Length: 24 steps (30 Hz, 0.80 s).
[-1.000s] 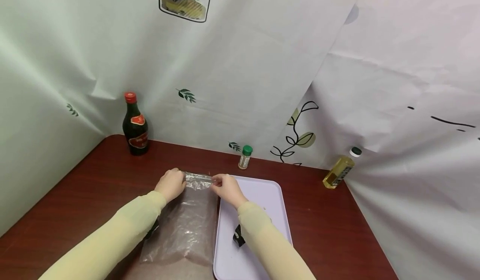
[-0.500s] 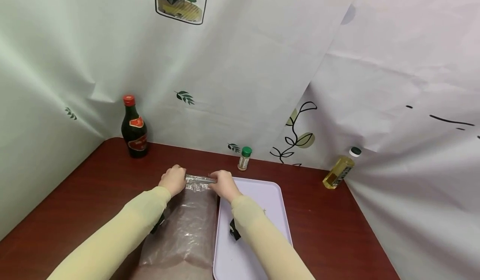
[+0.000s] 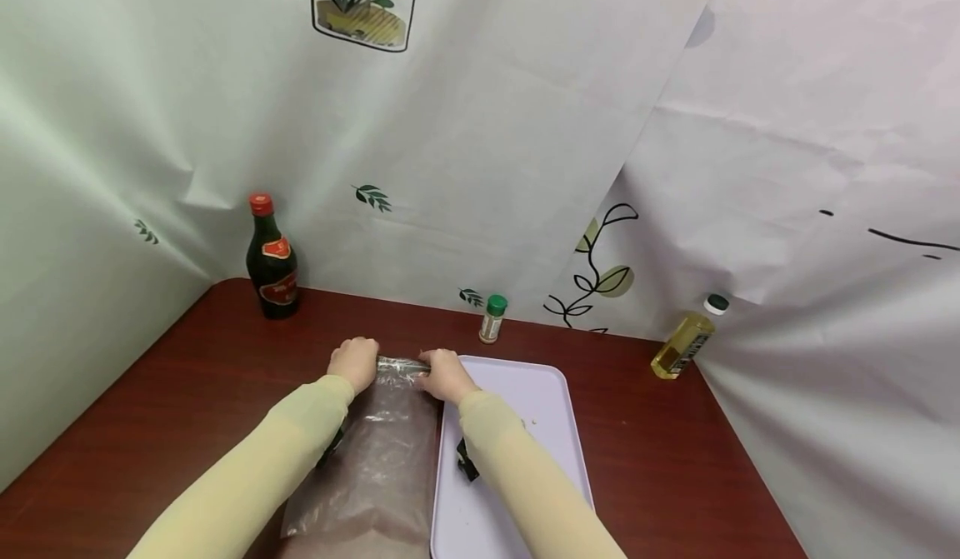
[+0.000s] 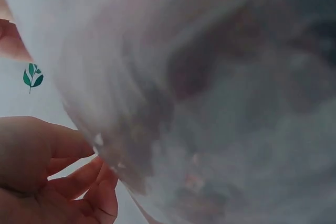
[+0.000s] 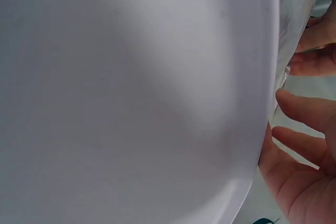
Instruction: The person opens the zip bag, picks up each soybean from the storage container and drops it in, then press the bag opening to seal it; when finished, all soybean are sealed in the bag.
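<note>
A clear plastic bag (image 3: pixel 382 459), wrinkled and see-through, lies lengthwise on the table with its narrow top edge at the far end. My left hand (image 3: pixel 355 365) grips the left corner of that edge. At the right corner, my right hand (image 3: pixel 447 376) pinches the edge between thumb and fingers. In the left wrist view the bag (image 4: pixel 226 114) fills most of the picture, with blurred shapes showing through it. Thumb and fingertips of my left hand (image 4: pixel 58 166) meet at its rim. A pale lilac tray (image 3: pixel 551 426) lies right beside the bag, under my right forearm.
Small crumbs lie on the tray. Behind it stands a small green-capped jar (image 3: pixel 492 320). A dark bottle with a red cap (image 3: pixel 274 263) stands at the back left, an oil bottle (image 3: pixel 684 342) at the back right. A patterned white sheet (image 3: pixel 487 167) hangs behind the dark red table (image 3: pixel 645 459).
Both hands stay at the bag's top edge. My right hand has turned so its fingers reach further over the edge, and the shiny strip between the hands looks narrower. The head view shifted slightly.
</note>
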Each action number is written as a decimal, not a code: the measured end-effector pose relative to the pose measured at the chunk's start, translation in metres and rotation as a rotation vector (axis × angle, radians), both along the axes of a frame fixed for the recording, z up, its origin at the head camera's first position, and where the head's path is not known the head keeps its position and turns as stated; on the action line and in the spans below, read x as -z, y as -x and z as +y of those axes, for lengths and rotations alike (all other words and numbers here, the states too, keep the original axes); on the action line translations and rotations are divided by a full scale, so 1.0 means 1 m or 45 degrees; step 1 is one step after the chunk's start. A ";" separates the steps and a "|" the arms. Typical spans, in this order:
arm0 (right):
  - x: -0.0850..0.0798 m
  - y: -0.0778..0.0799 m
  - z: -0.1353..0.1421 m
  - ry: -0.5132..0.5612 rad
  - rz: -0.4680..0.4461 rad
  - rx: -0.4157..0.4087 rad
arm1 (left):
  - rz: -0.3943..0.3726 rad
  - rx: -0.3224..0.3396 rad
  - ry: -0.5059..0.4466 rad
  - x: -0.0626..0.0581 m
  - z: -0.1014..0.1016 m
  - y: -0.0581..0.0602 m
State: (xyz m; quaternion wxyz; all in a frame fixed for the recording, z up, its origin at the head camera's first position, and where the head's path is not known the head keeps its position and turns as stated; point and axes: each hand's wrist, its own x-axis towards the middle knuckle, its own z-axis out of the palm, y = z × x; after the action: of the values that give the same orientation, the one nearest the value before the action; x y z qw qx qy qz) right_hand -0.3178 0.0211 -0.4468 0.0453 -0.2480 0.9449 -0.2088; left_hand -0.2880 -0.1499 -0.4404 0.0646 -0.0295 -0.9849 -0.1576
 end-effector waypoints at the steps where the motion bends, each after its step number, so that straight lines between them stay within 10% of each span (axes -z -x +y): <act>1: 0.000 0.000 0.000 -0.006 0.018 -0.011 | -0.007 0.001 -0.010 0.000 0.000 0.000; 18: -0.002 -0.007 0.006 0.047 0.072 0.023 | -0.140 0.123 -0.184 -0.001 -0.013 -0.004; 24: -0.005 -0.008 0.011 0.288 -0.123 0.049 | -0.080 0.204 -0.201 0.001 -0.017 -0.003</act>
State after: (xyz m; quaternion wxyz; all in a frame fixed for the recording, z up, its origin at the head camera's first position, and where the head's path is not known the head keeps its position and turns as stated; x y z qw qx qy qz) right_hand -0.3097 0.0323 -0.4414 0.0586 -0.2229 0.9166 -0.3266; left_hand -0.2847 -0.1668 -0.4416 0.0228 -0.0980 -0.9655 -0.2400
